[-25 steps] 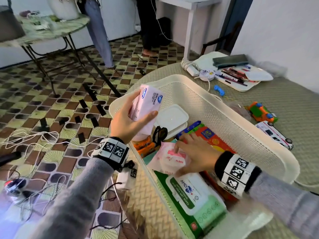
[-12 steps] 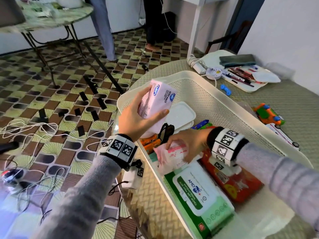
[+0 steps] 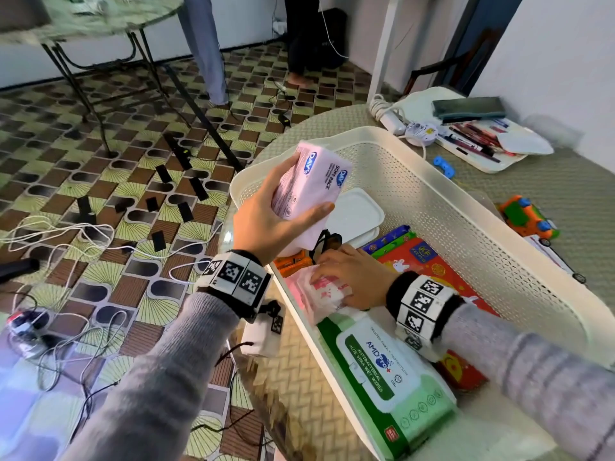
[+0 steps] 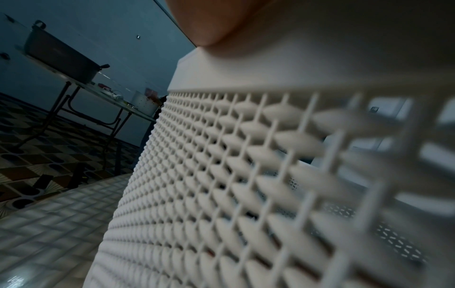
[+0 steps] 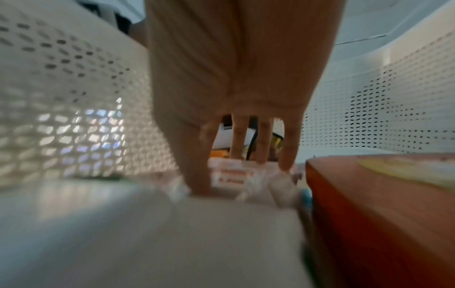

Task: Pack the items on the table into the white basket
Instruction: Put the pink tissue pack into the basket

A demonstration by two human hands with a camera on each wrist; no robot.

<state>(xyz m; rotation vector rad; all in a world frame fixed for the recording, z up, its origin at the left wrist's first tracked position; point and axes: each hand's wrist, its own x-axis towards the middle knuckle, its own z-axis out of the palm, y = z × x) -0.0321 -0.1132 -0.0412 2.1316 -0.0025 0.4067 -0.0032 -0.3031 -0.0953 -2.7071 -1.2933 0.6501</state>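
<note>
1. The left hand (image 3: 266,224) gripped the pink tissue pack (image 3: 309,184) over the white basket (image 3: 466,207).
2. The right hand (image 3: 352,277), fingers spread, pressed a small pink packet (image 3: 316,294) inside.
3. Next move, probably: lower the tissues into a free spot.

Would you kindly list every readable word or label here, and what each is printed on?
"DAV'S" and "SOFT PACK": pink tissue pack held by the left hand.
"AMD TO+", "ANTIBACTERIAL ALOE VERA WET WIPES": green wipes pack in the basket.
Small pink packet under the right hand: red print, unreadable.
Red box: logo too small.
</note>
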